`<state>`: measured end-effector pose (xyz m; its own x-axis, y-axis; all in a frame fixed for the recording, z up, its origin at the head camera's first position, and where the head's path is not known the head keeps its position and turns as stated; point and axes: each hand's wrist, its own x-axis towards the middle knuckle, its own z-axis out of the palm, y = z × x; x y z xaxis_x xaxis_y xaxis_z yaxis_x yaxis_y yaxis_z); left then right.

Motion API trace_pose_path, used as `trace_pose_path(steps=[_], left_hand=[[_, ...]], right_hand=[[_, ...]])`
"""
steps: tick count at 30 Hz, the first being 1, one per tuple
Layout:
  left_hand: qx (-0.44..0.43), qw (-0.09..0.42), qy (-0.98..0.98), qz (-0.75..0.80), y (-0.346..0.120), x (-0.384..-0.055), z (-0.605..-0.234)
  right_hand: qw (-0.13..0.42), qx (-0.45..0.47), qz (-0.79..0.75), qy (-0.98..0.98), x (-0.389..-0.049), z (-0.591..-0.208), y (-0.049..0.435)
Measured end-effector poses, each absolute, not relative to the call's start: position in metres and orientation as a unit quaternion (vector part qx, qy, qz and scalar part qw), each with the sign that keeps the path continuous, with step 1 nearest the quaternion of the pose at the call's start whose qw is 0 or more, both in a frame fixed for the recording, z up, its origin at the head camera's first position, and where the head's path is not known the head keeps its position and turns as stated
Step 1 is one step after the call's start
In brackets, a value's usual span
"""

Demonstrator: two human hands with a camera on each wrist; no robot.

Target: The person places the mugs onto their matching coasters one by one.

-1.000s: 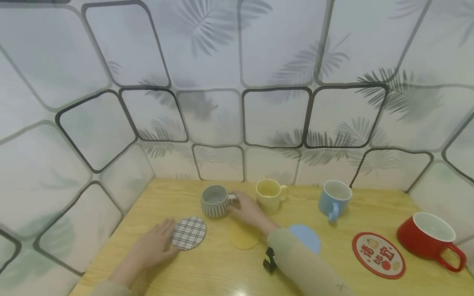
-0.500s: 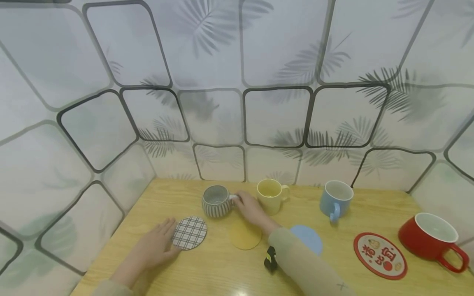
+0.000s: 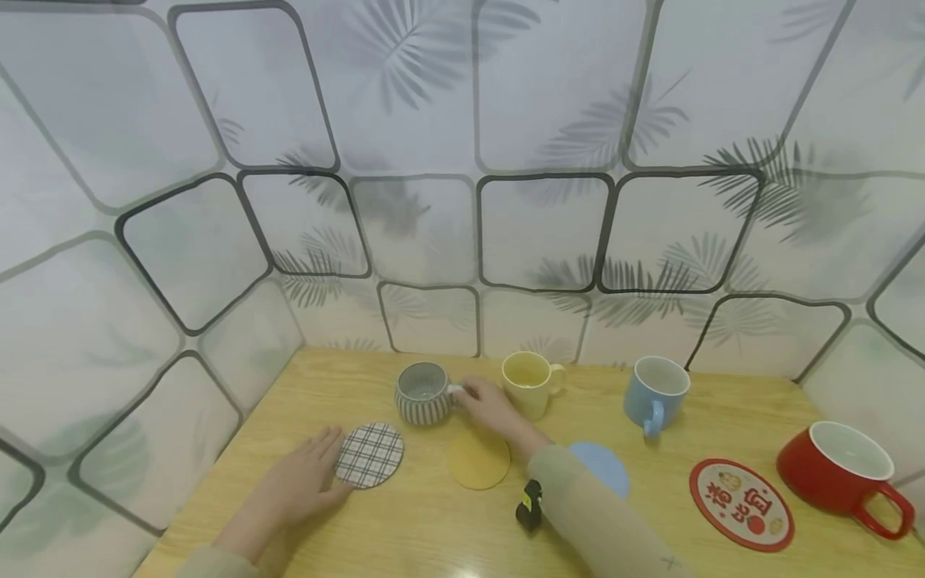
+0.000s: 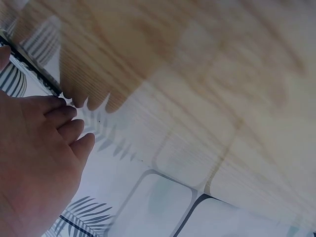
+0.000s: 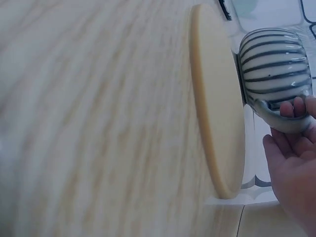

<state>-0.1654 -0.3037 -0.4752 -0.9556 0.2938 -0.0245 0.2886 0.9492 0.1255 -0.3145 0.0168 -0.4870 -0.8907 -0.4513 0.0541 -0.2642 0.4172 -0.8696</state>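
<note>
In the head view, a grey-striped mug (image 3: 422,395) stands upright near the back of the table. My right hand (image 3: 495,411) pinches its handle from the right; the right wrist view shows fingers curled at the handle (image 5: 282,121) below the striped body. A round black-and-white plaid coaster (image 3: 370,455) lies in front of the mug. Flat on the table, my left hand (image 3: 296,486) has its fingertips at the coaster's left edge and its thumb at the lower edge. The left wrist view shows the coaster's dark edge (image 4: 37,71) beside the fingers.
Right of the striped mug stand a yellow mug (image 3: 527,389), a light-blue mug (image 3: 654,395) and a tilted red mug (image 3: 831,474). A yellow coaster (image 3: 478,461), a blue coaster (image 3: 603,467) and a red-rimmed coaster (image 3: 742,504) lie in front. A patterned wall (image 3: 535,233) bounds the table's back.
My right hand's fingers have drawn in slightly at the striped mug's handle. The mug, the plaid coaster and my left hand stay in place; the head view has shifted very slightly.
</note>
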Motion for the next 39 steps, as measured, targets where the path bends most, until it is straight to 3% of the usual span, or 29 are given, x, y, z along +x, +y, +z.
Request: trace_pose_path(steps=[17, 39], left_hand=[[0.148, 0.015, 0.987, 0.056, -0.302, -0.165, -0.473], [0.144, 0.003, 0.988, 0.05, -0.301, -0.164, -0.476]], right_hand=[[0.117, -0.225, -0.518, 0.817, -0.322, -0.491, 0.021], [0.071, -0.23, -0.509, 0.826, -0.305, -0.481, 0.015]])
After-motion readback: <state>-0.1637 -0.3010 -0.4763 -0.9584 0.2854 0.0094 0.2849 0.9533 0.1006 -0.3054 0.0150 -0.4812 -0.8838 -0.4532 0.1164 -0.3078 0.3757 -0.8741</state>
